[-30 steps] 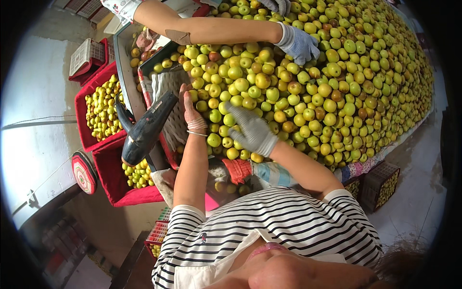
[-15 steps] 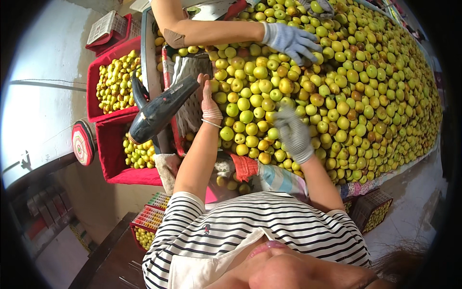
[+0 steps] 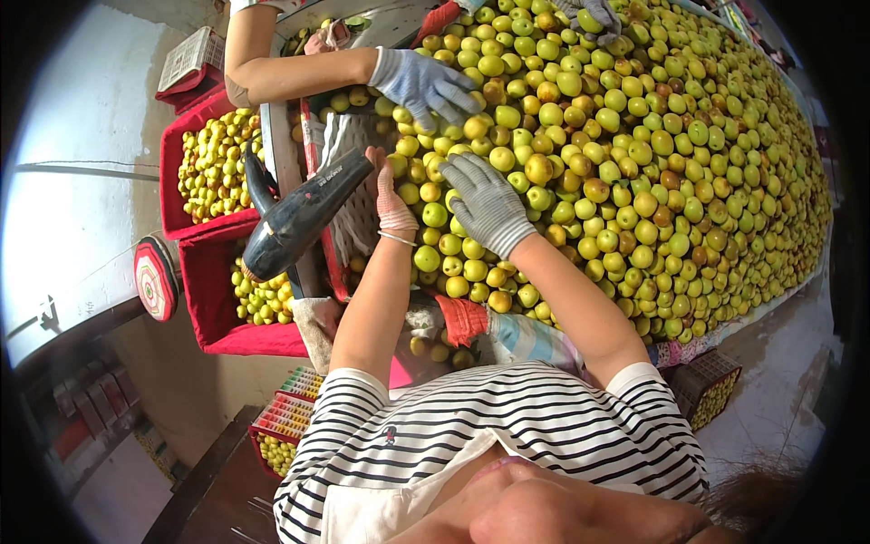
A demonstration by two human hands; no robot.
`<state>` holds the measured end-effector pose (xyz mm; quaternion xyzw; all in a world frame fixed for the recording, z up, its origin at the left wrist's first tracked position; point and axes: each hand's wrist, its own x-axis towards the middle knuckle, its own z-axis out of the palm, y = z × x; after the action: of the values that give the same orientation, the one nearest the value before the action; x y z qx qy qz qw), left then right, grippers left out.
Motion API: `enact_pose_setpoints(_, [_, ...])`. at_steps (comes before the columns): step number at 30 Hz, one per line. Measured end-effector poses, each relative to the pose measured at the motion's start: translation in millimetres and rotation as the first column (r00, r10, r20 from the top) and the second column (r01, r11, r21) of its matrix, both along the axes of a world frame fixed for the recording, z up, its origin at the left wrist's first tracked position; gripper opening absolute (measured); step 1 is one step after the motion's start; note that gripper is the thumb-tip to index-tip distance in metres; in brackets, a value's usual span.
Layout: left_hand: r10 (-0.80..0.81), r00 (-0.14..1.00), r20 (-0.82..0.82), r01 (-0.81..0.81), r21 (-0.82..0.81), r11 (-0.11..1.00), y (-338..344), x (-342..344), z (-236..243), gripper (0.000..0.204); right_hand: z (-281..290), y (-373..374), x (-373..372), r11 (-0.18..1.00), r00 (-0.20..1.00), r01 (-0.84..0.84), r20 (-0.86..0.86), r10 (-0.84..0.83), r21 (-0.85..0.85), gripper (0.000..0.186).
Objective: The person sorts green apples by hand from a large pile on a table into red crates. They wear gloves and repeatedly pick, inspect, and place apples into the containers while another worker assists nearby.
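Observation:
My left hand [image 3: 392, 199], in a pale pink striped glove, is upright at the pile's left edge beside a black hair dryer [image 3: 304, 213], fingers stretched out and partly hidden by it; I see nothing held in it. My right hand [image 3: 487, 207], in a grey striped glove, lies palm down on the yellow-green round fruit [image 3: 634, 181], fingers spread. A co-worker's hand [image 3: 424, 89] in a pale blue glove rests on the fruit above mine. White slatted padding [image 3: 343, 227] lines the chute left of my left hand.
Red-lined crates [image 3: 254, 340] of fruit stand on the left, near a round striped cushion [image 3: 154, 277]. Another co-worker's gloved hand [image 3: 589, 23] is at the top. A dark crate [image 3: 702, 394] sits lower right; more crates [image 3: 276, 426] stand lower left. Cloths [image 3: 507, 335] cover the pile's near edge.
My right hand has moved up and leftward, closer to my left hand, and its fingers are spread on the fruit. The co-worker's blue-gloved hand has shifted left.

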<state>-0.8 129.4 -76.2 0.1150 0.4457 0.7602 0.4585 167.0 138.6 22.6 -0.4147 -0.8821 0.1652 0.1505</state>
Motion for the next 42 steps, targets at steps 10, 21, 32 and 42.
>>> enact_pose_setpoints(10, [0.001, 0.986, 0.167, -0.003, 0.013, 1.000, -2.2, 0.0, 19.4, 0.047, -11.5, 41.0, -25.4, 0.994, 0.986, -0.051, 0.161, 0.035, 0.096, 0.068])
enact_pose_setpoints(21, [0.158, 0.935, 0.317, -0.147, -0.059, 0.987, 5.1, -12.4, -9.8, 0.050, -15.6, 88.9, -53.4, 0.997, 0.986, 0.027, 0.169, -0.015, -0.066, 0.060])
enact_pose_setpoints(32, [0.145, 0.986, 0.077, -0.130, -0.177, 0.976, 5.6, -47.9, -73.5, 0.037, -0.9, 37.7, -82.0, 0.999, 0.862, -0.049, 0.504, 0.042, 0.001, 0.062])
enact_pose_setpoints(42, [-0.248, 0.917, -0.312, 0.225, -0.111, 0.968, 1.1, -32.6, -50.2, 0.046, 1.7, -21.8, -44.0, 0.991, 0.927, -0.123, 0.362, 0.094, 0.059, 0.036])
